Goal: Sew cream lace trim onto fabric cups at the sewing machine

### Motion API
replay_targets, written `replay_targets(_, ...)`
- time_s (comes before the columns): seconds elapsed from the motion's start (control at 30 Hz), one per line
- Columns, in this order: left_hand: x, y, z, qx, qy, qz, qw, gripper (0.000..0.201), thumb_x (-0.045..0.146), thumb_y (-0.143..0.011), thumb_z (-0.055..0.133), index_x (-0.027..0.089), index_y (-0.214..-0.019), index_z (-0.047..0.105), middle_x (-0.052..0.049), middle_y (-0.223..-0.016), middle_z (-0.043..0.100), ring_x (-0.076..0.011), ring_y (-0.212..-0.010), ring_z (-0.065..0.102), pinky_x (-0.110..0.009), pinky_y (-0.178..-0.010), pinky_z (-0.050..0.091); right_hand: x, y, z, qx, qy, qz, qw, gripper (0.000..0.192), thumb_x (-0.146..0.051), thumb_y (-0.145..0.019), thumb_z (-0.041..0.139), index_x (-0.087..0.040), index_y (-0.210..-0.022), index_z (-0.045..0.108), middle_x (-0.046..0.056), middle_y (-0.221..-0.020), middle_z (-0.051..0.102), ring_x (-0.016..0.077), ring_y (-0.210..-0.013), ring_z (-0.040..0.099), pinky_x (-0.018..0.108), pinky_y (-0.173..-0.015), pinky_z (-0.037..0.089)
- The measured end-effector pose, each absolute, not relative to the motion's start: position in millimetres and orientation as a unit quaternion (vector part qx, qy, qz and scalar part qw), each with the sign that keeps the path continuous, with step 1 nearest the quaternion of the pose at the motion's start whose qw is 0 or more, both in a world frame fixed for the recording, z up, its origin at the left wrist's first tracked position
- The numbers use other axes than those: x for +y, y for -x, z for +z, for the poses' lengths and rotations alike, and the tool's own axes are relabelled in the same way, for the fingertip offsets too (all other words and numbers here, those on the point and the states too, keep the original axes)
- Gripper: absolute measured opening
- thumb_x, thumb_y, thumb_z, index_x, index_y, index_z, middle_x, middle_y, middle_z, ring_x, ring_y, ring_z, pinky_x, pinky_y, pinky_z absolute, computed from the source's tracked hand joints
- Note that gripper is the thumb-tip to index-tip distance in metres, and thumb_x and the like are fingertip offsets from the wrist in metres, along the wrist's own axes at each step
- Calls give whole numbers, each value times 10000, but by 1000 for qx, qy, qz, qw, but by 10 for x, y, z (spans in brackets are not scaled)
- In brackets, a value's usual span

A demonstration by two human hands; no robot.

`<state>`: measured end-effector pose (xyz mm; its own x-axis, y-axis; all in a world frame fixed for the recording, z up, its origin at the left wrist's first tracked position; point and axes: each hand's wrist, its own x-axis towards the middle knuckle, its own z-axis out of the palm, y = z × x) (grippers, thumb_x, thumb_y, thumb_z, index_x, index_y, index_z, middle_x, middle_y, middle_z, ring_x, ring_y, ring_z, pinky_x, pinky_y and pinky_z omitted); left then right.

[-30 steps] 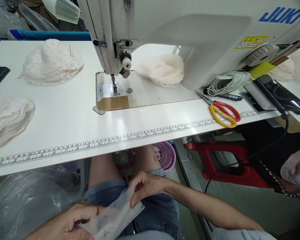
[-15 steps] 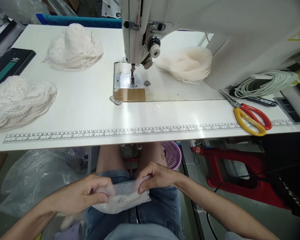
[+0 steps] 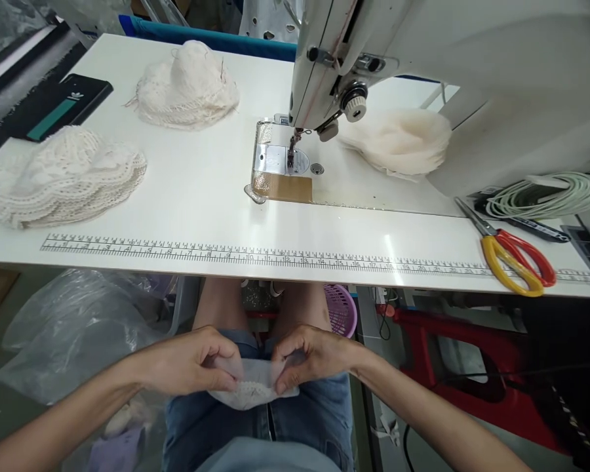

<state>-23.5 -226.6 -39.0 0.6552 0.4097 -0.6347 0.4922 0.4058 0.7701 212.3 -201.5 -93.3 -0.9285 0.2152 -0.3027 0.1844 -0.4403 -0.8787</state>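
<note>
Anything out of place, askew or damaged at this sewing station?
Nothing stands out. Both hands, left hand and right hand, pinch a small sheer fabric piece over the lap. The lace stacks sit in tidy piles, and the scissors lie flat on the table, shut.

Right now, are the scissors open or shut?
Shut: the scissors lie flat on the table, blades together, red and yellow handles side by side.
</note>
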Motion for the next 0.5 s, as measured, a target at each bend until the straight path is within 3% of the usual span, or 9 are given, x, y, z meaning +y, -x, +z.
replay_targets(0.27, -2284, 224, -415, 427, -556, -43, 712, 153, 280, -770, 564, 167, -682, 617, 68, -529, 362, -91, -508, 311, -195, -501, 238, -2031, -2054, -948, -569, 188, 800, 33, 409, -471, -667, 716, -97, -830, 687, 8, -729, 617, 98, -653, 547, 172, -601, 420)
replay_targets(0.5, -2292, 201, -454, 428, -558, -55, 709, 171, 308, -760, 572, 166, -667, 593, 64, -530, 349, -95, -518, 315, -203, -498, 232, -2042, -2043, -938, -572, 180, 800, 36, 348, -409, -685, 725, -111, -854, 667, -16, -723, 594, 80, -629, 519, 155, -565, 399)
